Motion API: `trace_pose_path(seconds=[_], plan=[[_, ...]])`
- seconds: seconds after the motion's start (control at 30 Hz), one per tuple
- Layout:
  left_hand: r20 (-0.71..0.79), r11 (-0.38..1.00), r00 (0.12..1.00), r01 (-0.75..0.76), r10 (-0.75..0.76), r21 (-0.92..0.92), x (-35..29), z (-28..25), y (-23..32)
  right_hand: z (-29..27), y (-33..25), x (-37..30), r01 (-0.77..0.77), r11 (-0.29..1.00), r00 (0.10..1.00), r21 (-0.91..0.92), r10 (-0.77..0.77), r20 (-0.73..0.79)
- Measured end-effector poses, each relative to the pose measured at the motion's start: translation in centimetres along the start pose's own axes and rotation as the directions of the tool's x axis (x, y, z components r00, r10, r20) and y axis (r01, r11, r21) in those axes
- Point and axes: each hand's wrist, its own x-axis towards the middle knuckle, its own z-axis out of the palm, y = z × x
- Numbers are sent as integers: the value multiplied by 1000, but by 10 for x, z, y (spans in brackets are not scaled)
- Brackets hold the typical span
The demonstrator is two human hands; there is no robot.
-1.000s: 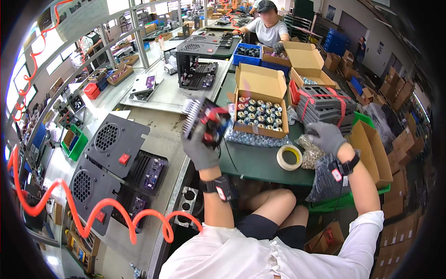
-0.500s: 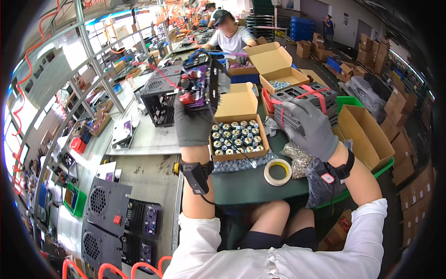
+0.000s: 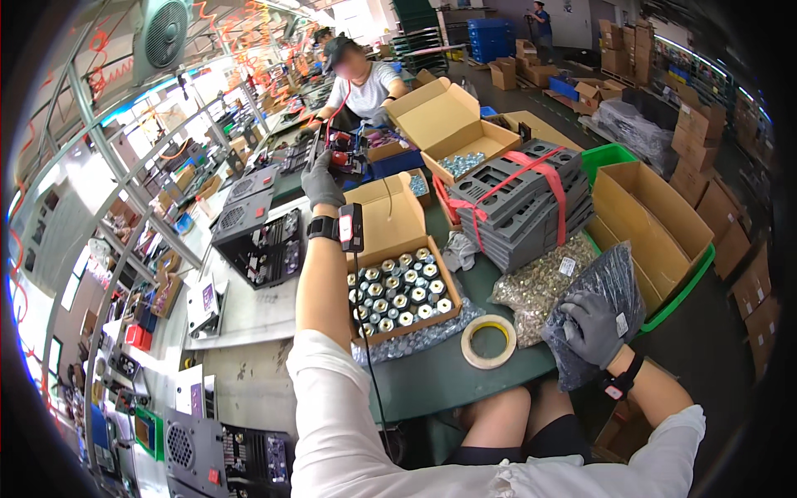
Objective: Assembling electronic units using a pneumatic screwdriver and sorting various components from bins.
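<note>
My left hand (image 3: 321,184), in a grey glove, reaches far forward with its fingers closed on a black panel with circuit parts (image 3: 347,154), which carries red components and trailing wires. A co-worker sits just beyond it. On the right, my right hand (image 3: 591,329), also gloved, lies with curled fingers on a dark plastic bag (image 3: 618,282) at the table edge. Between my arms stands an open cardboard box (image 3: 447,319) filled with brass-and-black round fittings. A roll of tape (image 3: 488,342) lies in front of the box.
Grey vented panels (image 3: 531,195), stacked and bound with red strap, stand right of the box beside a bag of small metal parts (image 3: 531,303). An open carton (image 3: 656,220) sits in a green crate (image 3: 685,286). A black metal housing (image 3: 259,241) stands on the left bench.
My left hand has carried the panel with circuit parts forward toward the co-worker. My right hand has left the strapped panel stack and come down onto the dark bag. The view has shifted.
</note>
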Motion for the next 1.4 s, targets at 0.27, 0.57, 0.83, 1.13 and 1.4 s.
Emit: trace_pose_path(seconds=[0.27,0.57,0.83,1.13,1.4], plan=[[-79,981,981,180,-175,68,53,-5,-91,-2,2,6,-35,999,999,24,35,6],[53,527,916,181,-399,830,31,-18,-101,-2,2,8,-27,999,1000,29,28,-14],[327,700,942,-185,-73,690,-29,-28,-6,-2,1,7,-8,998,999,55,11,-53],[61,138,998,-64,23,988,-162,-125,26,-4,-1,15,-67,995,998,72,68,-7],[-16,284,990,56,-141,957,-248,-153,5,-27,-6,173,-31,999,999,-17,31,-28]])
